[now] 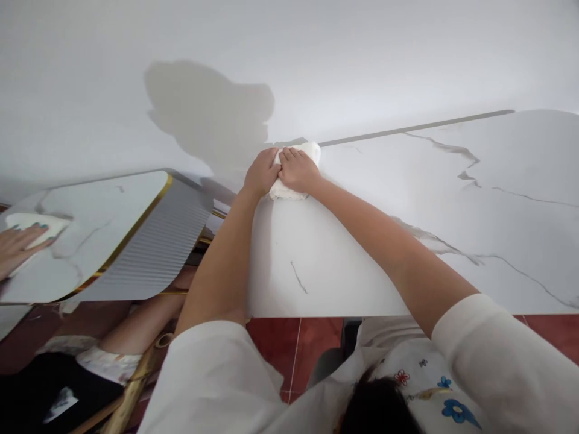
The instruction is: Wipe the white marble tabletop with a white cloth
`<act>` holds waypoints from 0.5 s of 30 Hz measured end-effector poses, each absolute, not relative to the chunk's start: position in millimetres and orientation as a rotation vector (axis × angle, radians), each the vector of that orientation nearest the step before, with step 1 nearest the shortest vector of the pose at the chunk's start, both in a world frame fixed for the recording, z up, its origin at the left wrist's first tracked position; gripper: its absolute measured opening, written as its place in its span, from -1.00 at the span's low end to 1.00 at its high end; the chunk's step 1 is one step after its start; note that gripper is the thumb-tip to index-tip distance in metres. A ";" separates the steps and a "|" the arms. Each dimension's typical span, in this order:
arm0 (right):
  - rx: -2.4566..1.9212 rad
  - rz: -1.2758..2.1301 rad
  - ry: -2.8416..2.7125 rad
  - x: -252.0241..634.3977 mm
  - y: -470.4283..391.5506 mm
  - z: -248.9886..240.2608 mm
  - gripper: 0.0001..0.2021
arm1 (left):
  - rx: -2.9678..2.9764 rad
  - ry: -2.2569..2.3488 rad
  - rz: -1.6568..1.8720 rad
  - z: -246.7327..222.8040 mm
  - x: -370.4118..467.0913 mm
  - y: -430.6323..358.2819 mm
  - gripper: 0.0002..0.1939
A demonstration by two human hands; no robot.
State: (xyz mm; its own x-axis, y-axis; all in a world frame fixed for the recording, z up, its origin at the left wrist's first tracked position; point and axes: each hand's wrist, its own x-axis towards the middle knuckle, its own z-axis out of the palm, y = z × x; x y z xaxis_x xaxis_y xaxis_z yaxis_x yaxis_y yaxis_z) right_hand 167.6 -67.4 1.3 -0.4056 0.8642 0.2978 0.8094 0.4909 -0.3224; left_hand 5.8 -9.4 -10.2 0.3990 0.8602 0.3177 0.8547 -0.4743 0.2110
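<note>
A folded white cloth lies on the white, grey-veined tabletop, at its far left corner by the wall. My left hand holds the cloth's left edge, its fingers curled over the side. On top of the cloth my right hand presses down with bent fingers, its thumb side against the left hand. The palms and the cloth's underside are hidden.
To the left, another person's hand presses a white cloth on a second marbled, gold-edged table. That person's legs show below. A pale wall rises behind; red floor tiles lie beneath.
</note>
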 end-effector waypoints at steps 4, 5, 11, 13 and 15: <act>-1.347 0.191 -2.339 171.7 -46.5 0.7 -0.38 | 2.614 1.628 0.626 -11.8 6.0 6.0 -0.49; -1.340 0.191 -2.351 172.7 -41.6 1.1 -0.38 | 2.635 1.613 0.612 -11.6 6.4 9.3 -0.45; -1.333 0.096 -2.402 176.1 -25.1 3.8 -0.39 | 2.612 1.485 0.766 -14.5 8.6 26.9 -0.42; -1.338 0.057 -2.400 176.3 -25.8 3.9 -0.39 | 2.613 1.411 0.802 -16.6 6.7 29.8 -0.46; -1.365 0.034 -2.412 176.6 -28.6 3.6 -0.38 | 2.638 1.362 0.802 -18.4 3.6 29.9 -0.44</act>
